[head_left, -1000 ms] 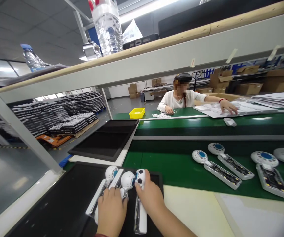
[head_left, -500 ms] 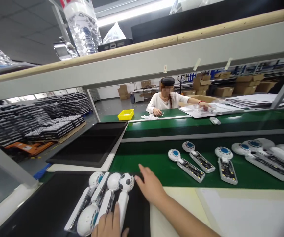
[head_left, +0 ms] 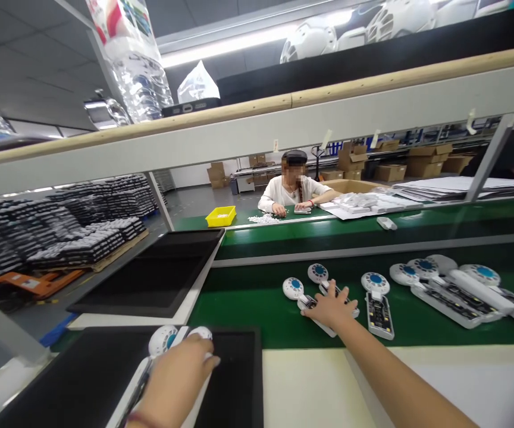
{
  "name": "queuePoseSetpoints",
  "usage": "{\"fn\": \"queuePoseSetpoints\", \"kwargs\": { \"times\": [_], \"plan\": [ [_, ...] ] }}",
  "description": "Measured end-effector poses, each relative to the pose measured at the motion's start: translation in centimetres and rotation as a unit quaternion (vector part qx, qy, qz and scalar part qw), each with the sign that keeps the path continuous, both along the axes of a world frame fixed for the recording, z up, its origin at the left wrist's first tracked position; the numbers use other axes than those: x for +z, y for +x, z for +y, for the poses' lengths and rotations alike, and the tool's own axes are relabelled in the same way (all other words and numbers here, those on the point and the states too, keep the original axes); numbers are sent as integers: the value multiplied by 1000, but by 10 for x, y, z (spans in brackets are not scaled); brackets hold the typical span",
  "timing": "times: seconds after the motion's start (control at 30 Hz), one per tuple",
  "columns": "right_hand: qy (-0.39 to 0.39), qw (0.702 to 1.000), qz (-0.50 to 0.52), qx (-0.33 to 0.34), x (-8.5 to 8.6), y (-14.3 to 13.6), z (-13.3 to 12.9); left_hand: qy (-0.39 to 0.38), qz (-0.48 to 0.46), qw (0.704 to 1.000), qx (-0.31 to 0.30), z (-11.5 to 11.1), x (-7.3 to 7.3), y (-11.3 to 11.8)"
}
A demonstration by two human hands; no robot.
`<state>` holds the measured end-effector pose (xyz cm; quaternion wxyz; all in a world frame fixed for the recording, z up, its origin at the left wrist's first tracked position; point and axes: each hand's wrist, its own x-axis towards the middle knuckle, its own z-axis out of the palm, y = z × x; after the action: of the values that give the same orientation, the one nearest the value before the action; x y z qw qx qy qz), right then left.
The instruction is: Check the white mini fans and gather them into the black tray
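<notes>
A: Two hands at work off the green belt, so which step is this?

B: A pick-up, I'd say. On the belt, the right hand lies spread over two of the open units, fingers splayed and flat on them; I see no closed grip yet.

A: And nearer than the belt?

B: The black tray sits just this side of it. The left hand rests there on the white fans, fingers curled loosely over their round heads; whether it grips them I cannot tell.

A: What does the next move call for?

B: My guess: close the right fingers round one unit without dragging its neighbour, which lies just beside it on the belt
</notes>
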<state>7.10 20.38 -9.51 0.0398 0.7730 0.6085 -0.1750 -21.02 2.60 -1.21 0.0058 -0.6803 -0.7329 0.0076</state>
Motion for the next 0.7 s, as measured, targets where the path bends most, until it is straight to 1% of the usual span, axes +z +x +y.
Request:
{"fn": "queuePoseSetpoints", "kwargs": {
  "times": [0.03, 0.07, 0.13, 0.2, 0.27, 0.33, 0.4, 0.47, 0.5, 0.53, 0.57, 0.6, 0.67, 0.7],
  "plan": [
    [-20, 1000, 14, 0, 3, 4, 0, -11, 15, 1000, -8, 14, -3, 12],
    [-37, 999, 27, 3, 5, 8, 1, -17, 31, 999, -5, 27, -8, 22],
    [-60, 997, 49, 21, 9, 16, 3, -5, 51, 999, -12, 49, -24, 34],
    [-62, 995, 65, 46, 10, 22, 4, 3, 65, 997, -29, 63, -41, 35],
    [-44, 993, 80, 68, 9, 25, 2, 4, 62, 996, -61, 69, -51, 31],
    [-10, 992, 94, 79, 7, 23, -2, 16, 39, 995, -90, 69, -52, 26],
    [25, 990, 114, 76, 4, 17, -8, 47, -9, 994, -100, 66, -46, 27],
    [56, 985, 146, 72, 2, 9, -18, 79, -90, 989, -85, 61, -41, 37],
    [70, 981, 166, 72, 1, 4, -24, 89, -145, 983, -70, 59, -40, 47],
    [85, 976, 187, 75, 1, -2, -32, 91, -211, 972, -50, 58, -41, 59],
    [100, 970, 205, 81, 1, -8, -42, 81, -284, 955, -25, 58, -43, 73],
    [116, 965, 219, 86, 1, -13, -53, 59, -363, 930, 0, 58, -46, 88],
    [153, 955, 233, 99, 3, -21, -79, 0, -502, 864, 34, 57, -54, 120],
    [172, 951, 234, 106, 4, -23, -93, -18, -571, 819, 42, 56, -57, 135]
  ]
}}
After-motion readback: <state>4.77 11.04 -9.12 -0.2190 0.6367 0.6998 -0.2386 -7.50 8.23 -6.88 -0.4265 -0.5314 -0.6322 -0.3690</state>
